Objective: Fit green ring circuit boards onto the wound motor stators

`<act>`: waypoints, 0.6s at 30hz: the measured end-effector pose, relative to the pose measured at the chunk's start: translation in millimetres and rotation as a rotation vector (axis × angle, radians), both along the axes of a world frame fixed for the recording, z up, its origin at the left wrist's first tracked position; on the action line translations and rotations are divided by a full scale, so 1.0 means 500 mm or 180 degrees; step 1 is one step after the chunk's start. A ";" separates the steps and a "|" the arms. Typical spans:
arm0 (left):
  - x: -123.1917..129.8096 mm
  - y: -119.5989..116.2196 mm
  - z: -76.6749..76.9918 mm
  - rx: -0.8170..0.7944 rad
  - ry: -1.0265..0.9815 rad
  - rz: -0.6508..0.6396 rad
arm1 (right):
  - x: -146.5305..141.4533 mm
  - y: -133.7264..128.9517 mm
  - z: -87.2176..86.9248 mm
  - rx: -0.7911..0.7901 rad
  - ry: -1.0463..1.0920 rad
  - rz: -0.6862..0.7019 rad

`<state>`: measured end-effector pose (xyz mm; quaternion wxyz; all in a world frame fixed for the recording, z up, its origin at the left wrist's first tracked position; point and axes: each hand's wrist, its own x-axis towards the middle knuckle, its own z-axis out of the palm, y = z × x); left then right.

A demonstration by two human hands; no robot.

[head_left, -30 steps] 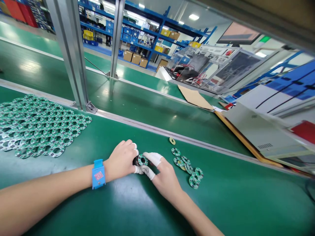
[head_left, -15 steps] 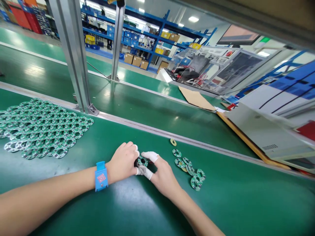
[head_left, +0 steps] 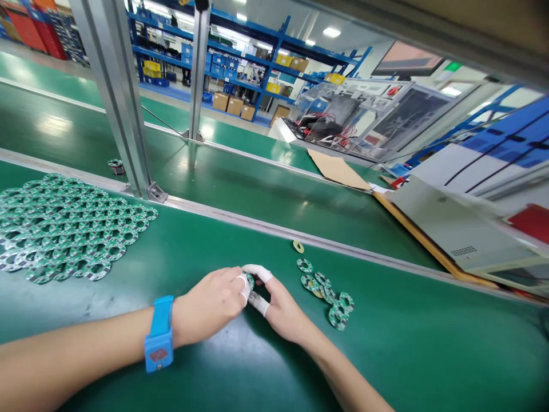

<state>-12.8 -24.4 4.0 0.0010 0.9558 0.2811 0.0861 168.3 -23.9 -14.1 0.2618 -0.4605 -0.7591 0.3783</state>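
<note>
Between my two hands is a small green ring-shaped circuit board, mostly covered by fingers; whatever lies beneath it is hidden. My right hand grips its edge between thumb and index finger, both in white finger cots. My left hand, also in white finger cots and with a blue wrist strap, is closed against the board's left side, knuckles up. To the right of my hands lie several loose ring boards, and a yellowish ring sits apart near the rail.
At left, many ring boards lie in overlapping rows on the green work surface. A metal rail and an upright post border it. Behind, a small part topped by a ring board rests on the green strip.
My left hand has turned over, knuckles now upward, and covers more of the ring board. The wrist strap has swung lower left. The whole view has shifted slightly.
</note>
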 end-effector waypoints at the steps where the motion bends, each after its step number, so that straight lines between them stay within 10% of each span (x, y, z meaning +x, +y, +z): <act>1: 0.000 -0.001 -0.003 0.0057 0.0005 -0.0049 | -0.002 -0.001 -0.003 -0.0002 0.0050 -0.0060; 11: -0.009 0.004 0.002 -0.0232 -0.0225 0.0024 | -0.001 -0.001 0.013 0.0247 -0.0080 -0.0306; 18: -0.005 0.058 -0.013 -0.1274 -0.1179 0.0552 | 0.054 -0.139 0.002 0.0684 -0.0661 -0.0127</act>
